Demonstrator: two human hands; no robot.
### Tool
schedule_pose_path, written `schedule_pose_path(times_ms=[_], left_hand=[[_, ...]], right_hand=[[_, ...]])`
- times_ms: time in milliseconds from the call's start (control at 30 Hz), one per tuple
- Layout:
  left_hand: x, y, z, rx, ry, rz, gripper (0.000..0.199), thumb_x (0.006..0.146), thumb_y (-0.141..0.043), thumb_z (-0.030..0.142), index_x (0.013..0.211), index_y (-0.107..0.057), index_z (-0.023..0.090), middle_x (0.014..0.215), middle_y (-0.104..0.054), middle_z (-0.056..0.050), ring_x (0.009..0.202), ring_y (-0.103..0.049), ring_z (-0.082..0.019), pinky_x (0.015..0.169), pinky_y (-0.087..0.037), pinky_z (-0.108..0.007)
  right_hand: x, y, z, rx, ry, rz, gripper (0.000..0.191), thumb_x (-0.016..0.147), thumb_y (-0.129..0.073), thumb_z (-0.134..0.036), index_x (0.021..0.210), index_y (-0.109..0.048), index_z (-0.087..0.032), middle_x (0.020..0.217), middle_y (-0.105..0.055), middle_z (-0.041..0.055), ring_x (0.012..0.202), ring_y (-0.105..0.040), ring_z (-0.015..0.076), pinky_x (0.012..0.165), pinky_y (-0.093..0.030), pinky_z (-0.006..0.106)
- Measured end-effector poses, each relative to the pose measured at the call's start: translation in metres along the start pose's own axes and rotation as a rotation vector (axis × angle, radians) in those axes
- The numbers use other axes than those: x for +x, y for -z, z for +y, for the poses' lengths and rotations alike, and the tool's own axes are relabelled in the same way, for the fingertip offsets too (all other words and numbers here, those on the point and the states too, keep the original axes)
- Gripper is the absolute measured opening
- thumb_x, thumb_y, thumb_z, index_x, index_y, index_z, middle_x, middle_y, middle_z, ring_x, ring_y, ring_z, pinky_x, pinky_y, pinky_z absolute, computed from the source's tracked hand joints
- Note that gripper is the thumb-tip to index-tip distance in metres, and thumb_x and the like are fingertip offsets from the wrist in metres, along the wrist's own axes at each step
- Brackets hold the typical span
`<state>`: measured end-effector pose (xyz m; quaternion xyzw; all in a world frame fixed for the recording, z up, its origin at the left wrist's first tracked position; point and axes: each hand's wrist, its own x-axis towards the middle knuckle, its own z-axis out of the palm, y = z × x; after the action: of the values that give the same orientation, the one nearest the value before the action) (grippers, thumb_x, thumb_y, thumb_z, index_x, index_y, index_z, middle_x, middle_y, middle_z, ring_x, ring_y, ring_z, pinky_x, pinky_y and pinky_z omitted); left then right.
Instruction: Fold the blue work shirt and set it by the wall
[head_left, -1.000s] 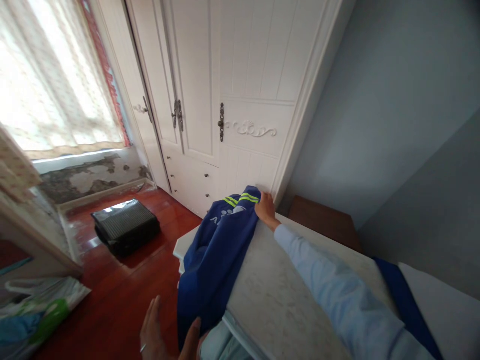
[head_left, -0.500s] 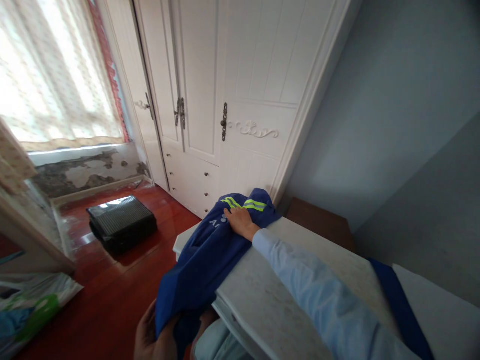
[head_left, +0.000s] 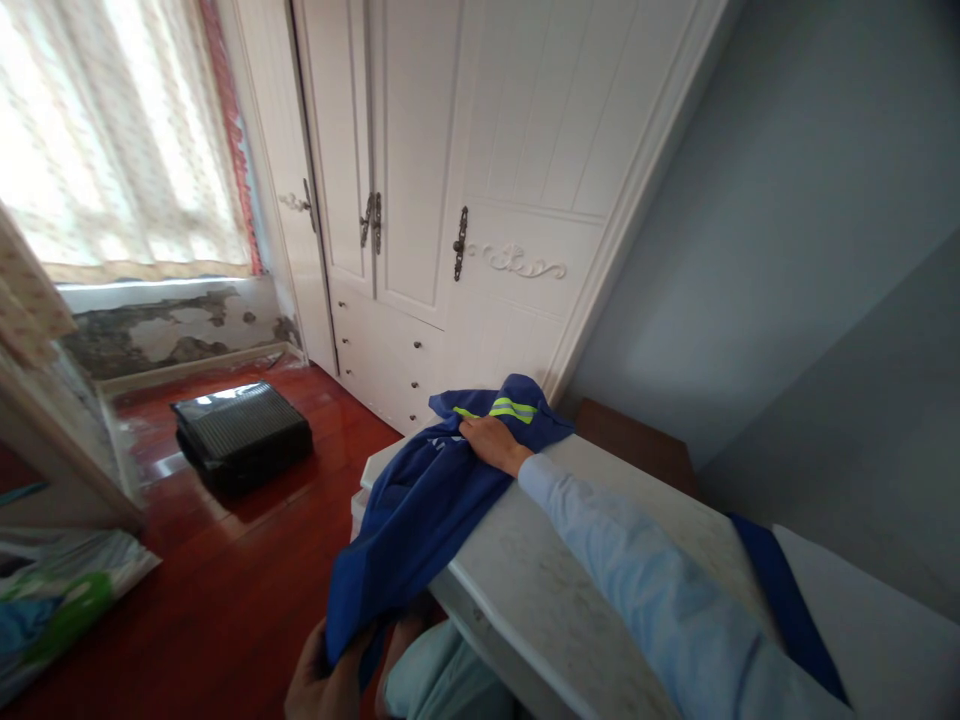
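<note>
A blue work jacket (head_left: pixel 420 520) with yellow-green and silver reflective stripes lies draped over the end of a marble-patterned tabletop (head_left: pixel 555 580). Its lower part hangs off the near left edge. My left hand (head_left: pixel 326 680) grips that hanging end at the bottom of the view, with some fingers hidden behind the cloth. Farther up, my right hand (head_left: pixel 491 443) pinches the fabric beside the stripes, and folds gather below it. White lettering on the jacket is mostly lost in these folds.
A black ribbed suitcase (head_left: pixel 244 435) lies on the red floor to the left. Behind the table rises a white wardrobe (head_left: pixel 409 150). A plastic bag (head_left: pixel 67 600) sits at lower left. Dark blue cloth (head_left: pixel 787 605) and a white sheet-like surface (head_left: pixel 862 620) are at right.
My right hand has closed on the jacket and bunched its front, covering most of the lettering and part of one stripe. Both hands and the cloth sit slightly farther right in view.
</note>
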<state>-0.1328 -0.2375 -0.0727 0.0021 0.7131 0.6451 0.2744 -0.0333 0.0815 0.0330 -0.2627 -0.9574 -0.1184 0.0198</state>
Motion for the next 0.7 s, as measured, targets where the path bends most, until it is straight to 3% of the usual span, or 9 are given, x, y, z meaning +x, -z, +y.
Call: schedule_pose_path(times_ms=[133, 267, 367, 467, 600, 700], left_hand=[[0.002, 0.002, -0.002, -0.008, -0.001, -0.024, 0.054, 0.052, -0.081, 0.046, 0.097, -0.071, 0.018, 0.078, -0.07, 0.001, 0.075, -0.067, -0.025, 0.067, -0.054, -0.034], [-0.003, 0.003, 0.002, 0.009, -0.044, 0.009, 0.054, 0.056, -0.079, 0.054, 0.097, -0.072, 0.019, 0.084, -0.072, 0.0, 0.086, -0.067, -0.027, 0.075, -0.053, -0.035], [-0.007, 0.001, 0.003, -0.003, -0.072, -0.021, 0.053, 0.056, -0.08, 0.054, 0.095, -0.072, 0.018, 0.086, -0.073, 0.0, 0.087, -0.067, -0.026, 0.074, -0.053, -0.032], [-0.007, -0.002, -0.005, -0.09, -0.056, -0.03, 0.054, 0.053, -0.083, 0.051, 0.093, -0.072, 0.017, 0.083, -0.072, 0.001, 0.083, -0.067, -0.023, 0.071, -0.054, -0.029], [0.002, -0.006, -0.024, -0.21, 0.027, 0.051, 0.06, 0.047, -0.087, 0.051, 0.095, -0.072, 0.018, 0.081, -0.071, 0.003, 0.075, -0.065, -0.019, 0.065, -0.054, -0.025], [0.007, -0.006, -0.03, -0.241, 0.048, 0.039, 0.062, 0.044, -0.089, 0.051, 0.094, -0.073, 0.018, 0.083, -0.072, 0.002, 0.077, -0.066, -0.019, 0.064, -0.054, -0.023]], right_hand=[[-0.001, 0.005, 0.0, -0.042, -0.051, -0.029, 0.045, 0.102, -0.037, -0.016, 0.145, -0.049, -0.024, 0.122, -0.067, 0.0138, 0.107, -0.063, 0.0248, 0.092, -0.046, 0.038], [0.012, 0.008, -0.015, -0.1, -0.209, -0.069, 0.039, 0.1, -0.034, -0.012, 0.12, -0.067, -0.012, 0.116, -0.067, 0.022, 0.111, -0.06, 0.0304, 0.094, -0.044, 0.046], [0.025, 0.009, -0.022, -0.135, -0.268, -0.079, 0.041, 0.097, -0.03, -0.005, 0.117, -0.066, -0.004, 0.127, -0.06, 0.0301, 0.12, -0.055, 0.0344, 0.097, -0.042, 0.052], [0.033, 0.011, -0.017, -0.129, -0.215, -0.148, 0.04, 0.099, -0.031, -0.007, 0.118, -0.066, -0.006, 0.128, -0.062, 0.0267, 0.12, -0.057, 0.0322, 0.099, -0.043, 0.051], [0.034, 0.017, -0.002, -0.097, -0.104, -0.254, 0.039, 0.101, -0.035, -0.015, 0.132, -0.058, -0.021, 0.126, -0.066, 0.0152, 0.115, -0.062, 0.0261, 0.092, -0.049, 0.041], [0.037, 0.021, 0.005, -0.118, -0.126, -0.315, 0.045, 0.1, -0.037, -0.016, 0.142, -0.051, -0.022, 0.133, -0.061, 0.0186, 0.12, -0.06, 0.0301, 0.09, -0.051, 0.044]])
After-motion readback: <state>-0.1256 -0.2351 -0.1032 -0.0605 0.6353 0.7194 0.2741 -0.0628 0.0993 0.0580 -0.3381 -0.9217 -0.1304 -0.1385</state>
